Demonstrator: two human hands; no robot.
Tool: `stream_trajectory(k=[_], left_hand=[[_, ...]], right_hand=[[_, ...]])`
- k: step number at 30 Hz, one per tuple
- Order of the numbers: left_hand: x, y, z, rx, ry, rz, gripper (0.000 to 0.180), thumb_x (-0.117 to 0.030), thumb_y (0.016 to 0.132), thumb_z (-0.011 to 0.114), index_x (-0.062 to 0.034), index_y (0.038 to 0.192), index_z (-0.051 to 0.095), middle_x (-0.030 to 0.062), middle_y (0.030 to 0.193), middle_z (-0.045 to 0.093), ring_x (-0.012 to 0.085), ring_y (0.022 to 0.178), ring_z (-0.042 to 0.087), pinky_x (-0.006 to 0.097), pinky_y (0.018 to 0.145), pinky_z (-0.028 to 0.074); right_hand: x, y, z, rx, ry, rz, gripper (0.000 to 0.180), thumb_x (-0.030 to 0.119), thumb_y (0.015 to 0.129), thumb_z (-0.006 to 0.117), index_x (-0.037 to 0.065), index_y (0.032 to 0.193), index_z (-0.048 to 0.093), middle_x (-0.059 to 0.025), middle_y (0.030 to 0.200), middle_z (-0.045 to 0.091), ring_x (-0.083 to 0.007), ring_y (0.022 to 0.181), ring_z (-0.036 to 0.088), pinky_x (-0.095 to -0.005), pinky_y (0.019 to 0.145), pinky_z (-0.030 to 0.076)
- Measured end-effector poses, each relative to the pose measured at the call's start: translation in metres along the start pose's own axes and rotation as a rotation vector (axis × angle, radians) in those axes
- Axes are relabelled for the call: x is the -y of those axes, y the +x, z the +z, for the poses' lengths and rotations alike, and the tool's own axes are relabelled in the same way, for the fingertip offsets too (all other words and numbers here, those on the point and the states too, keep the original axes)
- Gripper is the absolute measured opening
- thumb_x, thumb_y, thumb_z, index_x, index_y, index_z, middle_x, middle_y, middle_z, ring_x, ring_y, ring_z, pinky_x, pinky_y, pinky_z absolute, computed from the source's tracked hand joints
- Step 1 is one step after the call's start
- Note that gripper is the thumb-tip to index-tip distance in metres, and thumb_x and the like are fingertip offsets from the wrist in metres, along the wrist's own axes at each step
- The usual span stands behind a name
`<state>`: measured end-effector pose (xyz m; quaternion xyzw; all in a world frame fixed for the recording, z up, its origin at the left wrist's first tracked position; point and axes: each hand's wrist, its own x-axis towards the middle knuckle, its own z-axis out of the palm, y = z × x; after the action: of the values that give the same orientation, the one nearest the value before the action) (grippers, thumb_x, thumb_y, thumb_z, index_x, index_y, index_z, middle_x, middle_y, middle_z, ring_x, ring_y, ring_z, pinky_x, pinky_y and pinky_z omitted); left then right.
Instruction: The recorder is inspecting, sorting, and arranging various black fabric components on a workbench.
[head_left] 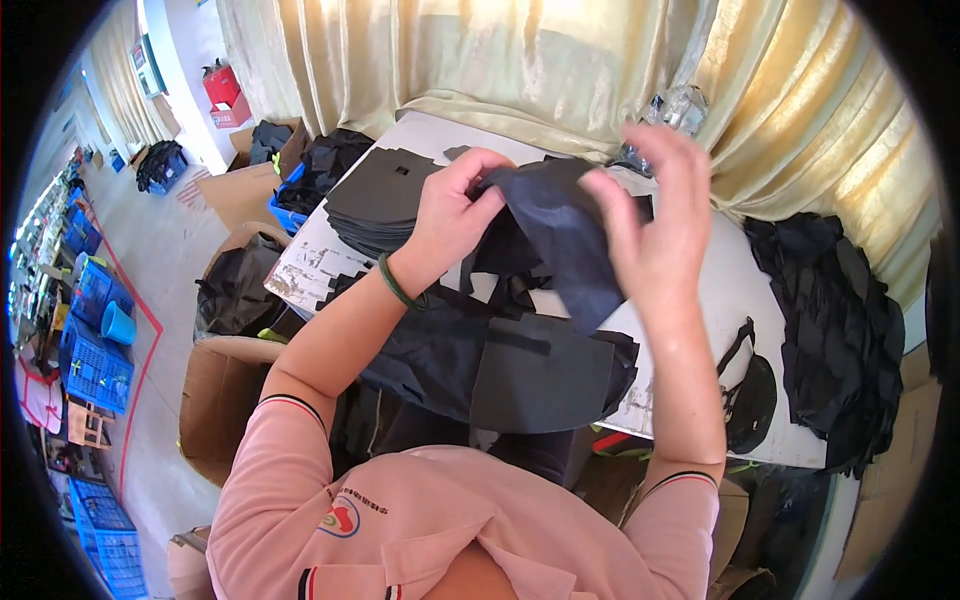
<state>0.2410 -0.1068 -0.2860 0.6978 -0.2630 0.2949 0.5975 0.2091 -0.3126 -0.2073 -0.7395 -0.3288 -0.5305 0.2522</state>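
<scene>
My left hand pinches the upper left edge of a thin black fabric piece, raised over the white table. Beside the fabric's right edge, my right hand is held up, slightly blurred, with fingers apart and nothing visible in them. Beneath the raised piece lies more crumpled black fabric, partly hidden. A stiff dark grey panel with a rounded end rests on that fabric at the table's near edge. To the left of my left hand sits a stack of similar dark panels.
On the white table, a small black bag with a strap lies at right. Black fabric pieces are heaped over the right edge. Clear plastic wrapping sits at the back. Cardboard boxes and a blue crate stand left.
</scene>
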Motion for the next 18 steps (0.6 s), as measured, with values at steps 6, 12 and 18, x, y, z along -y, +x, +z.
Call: stream_trajectory(k=[6,12,18], left_hand=[[-0.014,-0.005,0.004,-0.020,0.075,0.025,0.016,0.002,0.083,0.068,-0.0022,0.096,0.061,0.0020,0.089,0.065,0.0058,0.078,0.060,0.023,0.070,0.050],[-0.001,-0.009,-0.013,-0.073,0.359,0.093,0.035,0.011,0.068,0.071,-0.0048,0.097,0.062,0.0044,0.088,0.061,0.0138,0.068,0.057,0.025,0.064,0.049],[0.060,-0.038,-0.080,-0.027,0.605,-0.091,0.033,0.008,0.066,0.070,-0.0071,0.094,0.062,0.0076,0.089,0.063,0.0247,0.076,0.064,0.033,0.068,0.052]], right_hand=[[0.043,-0.039,0.027,0.314,-0.152,0.026,0.058,0.015,0.073,0.076,0.013,0.126,0.056,-0.0079,0.112,0.056,-0.0239,0.093,0.058,-0.0402,0.085,0.042],[0.023,-0.028,0.004,0.207,-0.181,-0.112,0.035,-0.004,0.070,0.063,0.006,0.103,0.064,-0.0099,0.092,0.067,-0.0269,0.081,0.065,-0.0370,0.075,0.052],[0.024,-0.043,-0.038,0.416,-0.161,0.059,0.016,-0.001,0.074,0.068,0.007,0.087,0.066,-0.0062,0.084,0.065,-0.0250,0.075,0.065,-0.0355,0.070,0.052]])
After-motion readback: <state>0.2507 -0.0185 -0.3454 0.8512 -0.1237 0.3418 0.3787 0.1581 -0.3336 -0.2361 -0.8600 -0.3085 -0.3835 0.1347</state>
